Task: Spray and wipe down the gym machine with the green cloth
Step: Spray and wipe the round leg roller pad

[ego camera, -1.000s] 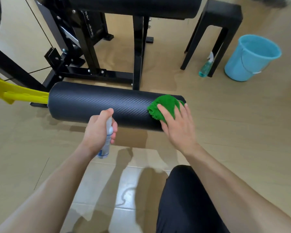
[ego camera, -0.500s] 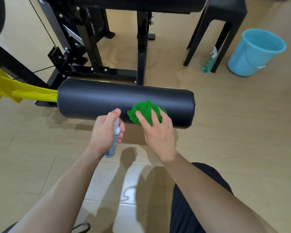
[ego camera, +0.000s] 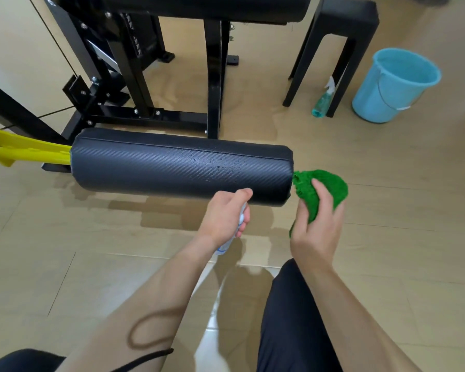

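Observation:
A black padded roller of the gym machine lies across the middle, mounted on a yellow arm. Small droplets dot its right part. My left hand grips a small white spray bottle just in front of the roller, forefinger on top of the nozzle. My right hand holds the bunched green cloth beside the roller's right end, off its surface.
The machine's black steel frame and an upper pad stand behind the roller. A black stool is at the back right, with a teal spray bottle under it and a blue bucket beside it. Tan tiled floor lies all around.
My right hand has slid the cloth from the roller's middle rightward off its end. My left hand with the bottle has moved right, and droplets now show on the roller.

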